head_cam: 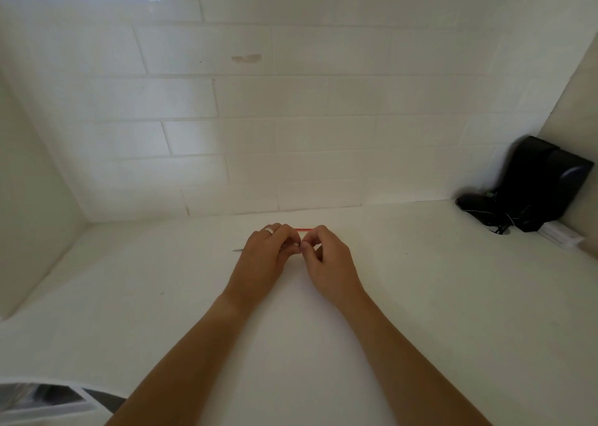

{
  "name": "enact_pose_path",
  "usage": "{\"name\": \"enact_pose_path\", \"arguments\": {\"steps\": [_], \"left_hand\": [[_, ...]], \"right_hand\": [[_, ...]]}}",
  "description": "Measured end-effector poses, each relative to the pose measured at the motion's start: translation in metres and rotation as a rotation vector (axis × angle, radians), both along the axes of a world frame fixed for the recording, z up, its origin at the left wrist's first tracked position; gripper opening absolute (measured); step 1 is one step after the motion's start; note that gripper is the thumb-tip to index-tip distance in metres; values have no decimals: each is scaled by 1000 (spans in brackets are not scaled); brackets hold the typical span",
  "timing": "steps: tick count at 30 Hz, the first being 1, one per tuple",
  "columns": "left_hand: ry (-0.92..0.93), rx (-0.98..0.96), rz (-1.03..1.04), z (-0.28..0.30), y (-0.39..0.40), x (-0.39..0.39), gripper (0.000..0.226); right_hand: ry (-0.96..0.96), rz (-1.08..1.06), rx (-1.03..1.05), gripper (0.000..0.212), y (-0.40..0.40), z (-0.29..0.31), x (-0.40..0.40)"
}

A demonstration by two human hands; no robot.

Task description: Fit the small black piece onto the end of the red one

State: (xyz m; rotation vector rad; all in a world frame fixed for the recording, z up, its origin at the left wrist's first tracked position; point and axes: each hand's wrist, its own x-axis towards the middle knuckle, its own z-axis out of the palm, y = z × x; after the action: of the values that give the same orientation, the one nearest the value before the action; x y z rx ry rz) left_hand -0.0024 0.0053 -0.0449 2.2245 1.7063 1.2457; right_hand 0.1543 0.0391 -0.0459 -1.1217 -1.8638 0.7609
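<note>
Closest to us, at the near left corner of the counter [420, 312], we catch a white and grey container [42, 399], only partly in view and too cut off to make out. Above it our two bare forearms run up the middle of the white counter and meet well toward its back edge.

Now the hands. Our left hand [263, 257] has its fingers curled inward, a pale ring [269, 230] on one of them, and its fingertips pinch something very small against the fingertips of our right hand [326, 259]. The right hand's fingers are curled too, thumb and forefinger pressed together in a pinch right where the two hands touch. What sits between the fingertips is too small for us to tell.

Poking out from under the left hand, toward the counter's left side, we see a thin grey needle [237, 250], slim and pointed, lying flat on the surface. Just behind the knuckles, a short red stick [304, 230] shows between the two hands, thin and straight, running parallel to the back edge.

Farther back, the white tiled wall [291, 101] rises from the counter. In the far right corner a black device [543, 182] leans with a cord trailing beside it, well apart from our hands.
</note>
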Motion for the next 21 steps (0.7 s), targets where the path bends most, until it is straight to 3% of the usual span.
{"name": "enact_pose_path", "arguments": {"steps": [5,10,15,21], "left_hand": [[0,12,-10,-2,2,-1,3],[5,15,-2,-2,1,-1,6],[-22,-5,-13,-2,1,-1,7],[-9,-5,-1,1,-1,0,18]], "right_hand": [[-34,-30,17,21,0,0,1],[-11,-7,-16,6,-2,3,1],[-51,-27,-12,24,-1,3,-1],[-57,-5,-23,11,-3,4,0]]}}
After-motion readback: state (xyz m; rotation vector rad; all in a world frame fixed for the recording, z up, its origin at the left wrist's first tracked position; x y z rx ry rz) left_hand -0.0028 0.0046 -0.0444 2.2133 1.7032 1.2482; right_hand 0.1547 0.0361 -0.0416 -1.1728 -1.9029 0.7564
